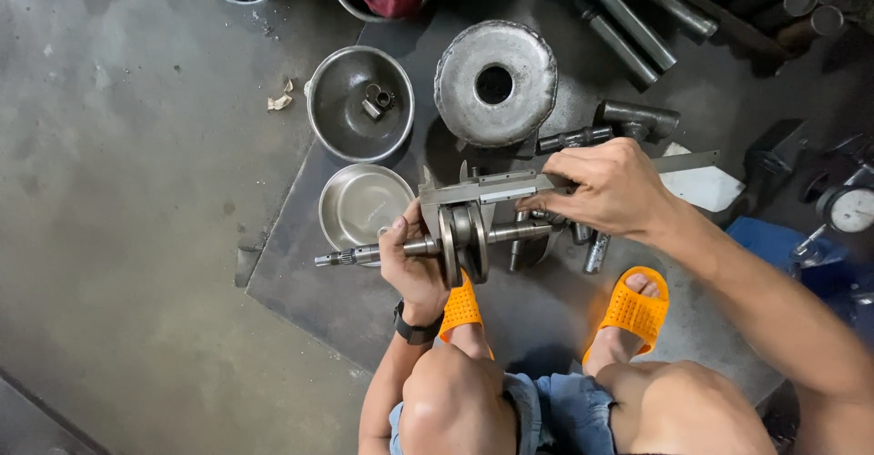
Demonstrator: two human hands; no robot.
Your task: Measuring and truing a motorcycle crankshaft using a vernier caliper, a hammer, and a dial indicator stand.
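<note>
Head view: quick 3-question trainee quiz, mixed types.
1. True or false: the left hand holds the crankshaft.
2. The right hand holds which tool? A) hammer B) caliper C) wrench
3. How many steel bowls lie close beside the crankshaft, and which holds small parts?

Key
1. True; it grips the shaft beside the webs.
2. B; its jaws sit over the crank webs.
3. Two; the upper bowl holds small parts, the lower bowl looks empty.
</note>
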